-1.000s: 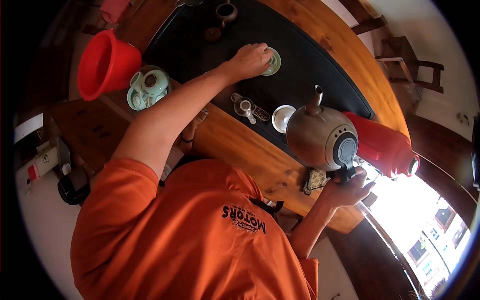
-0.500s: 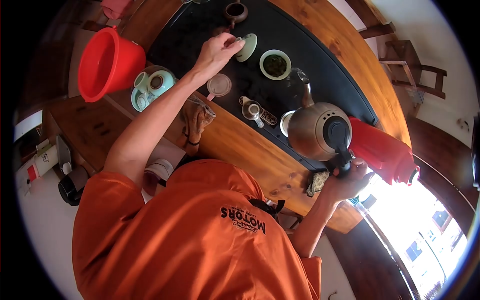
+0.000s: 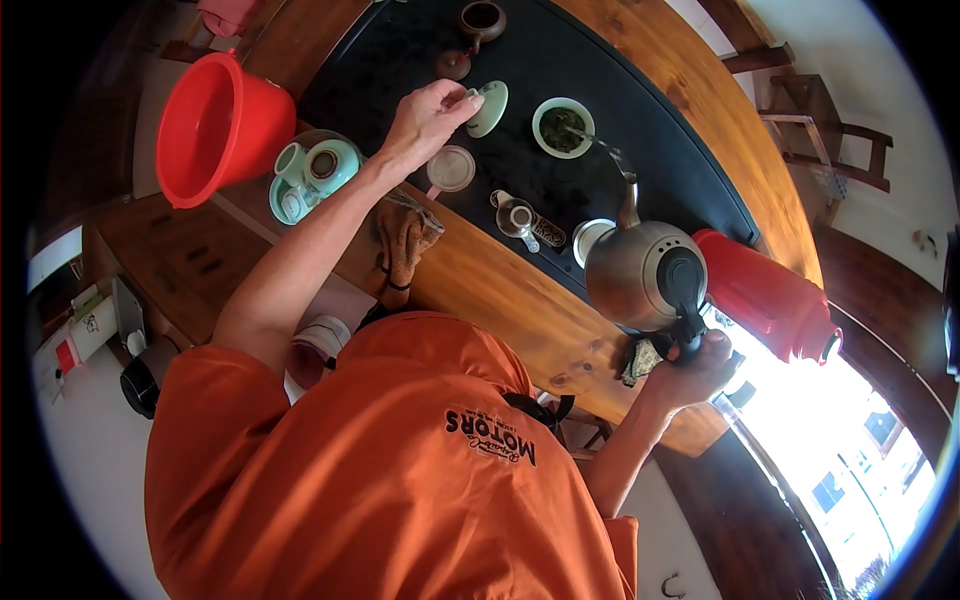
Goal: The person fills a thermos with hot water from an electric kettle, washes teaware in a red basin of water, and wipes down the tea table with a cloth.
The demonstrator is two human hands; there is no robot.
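Observation:
My left hand (image 3: 430,122) pinches a pale green lid (image 3: 488,109) by its knob, holding it tilted above the black tea tray (image 3: 400,55). In my right hand (image 3: 700,370) is the black handle of a steel kettle (image 3: 632,270), tipped so that water runs from its spout. The thin stream falls into a white bowl (image 3: 563,127) with wet green leaves inside. Between my hands stand a glass cup (image 3: 450,168) and a small glass pitcher (image 3: 515,215). A round white dish (image 3: 592,240) lies close to the kettle.
A brown teapot (image 3: 481,20) and its lid (image 3: 453,65) sit at the far side. To the left are a red bucket (image 3: 265,125) and a basin of green teaware (image 3: 330,165). A red thermos (image 3: 770,295) lies beyond the kettle. A brown animal figurine (image 3: 405,235) is at the near edge.
The water stream now reaches the leaves in the bowl, where before it fell near the rim. The lid stays in my left hand, slightly lower in view.

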